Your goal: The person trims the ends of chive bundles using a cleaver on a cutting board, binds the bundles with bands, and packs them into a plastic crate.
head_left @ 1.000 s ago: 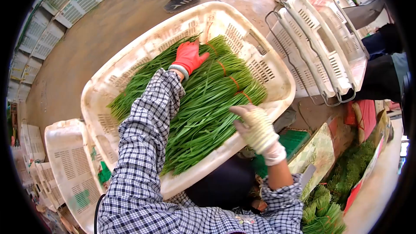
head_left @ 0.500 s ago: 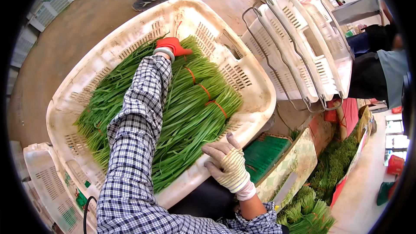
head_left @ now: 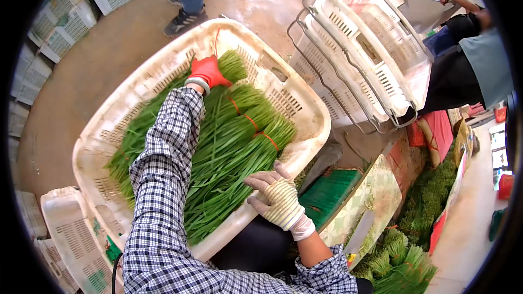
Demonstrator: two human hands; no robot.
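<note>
Bundles of long green garlic chives (head_left: 218, 158), tied with orange-red bands, lie side by side in a large white plastic crate (head_left: 310, 141). At the crate's far end is my left hand (head_left: 207, 73) in a red glove, closed around the top of one bundle (head_left: 233, 66). My right hand (head_left: 277, 197), in a cream striped glove with greyish fingers, is at the crate's near right rim. Its fingers are spread and hold nothing; whether they touch the rim, I cannot tell. My left sleeve covers part of the chives.
White crates with metal handles (head_left: 359, 54) stand stacked at the right, beside another person (head_left: 463, 76). More chive bundles (head_left: 397, 261) lie at lower right near a green crate (head_left: 329, 193). Other crates (head_left: 71, 234) stand at left; a person's legs (head_left: 188, 0) are beyond.
The view has shifted, so the crate's far end appears lower. My left hand has raised the bundle's end slightly. My right hand stays by the rim with its fingers apart.
</note>
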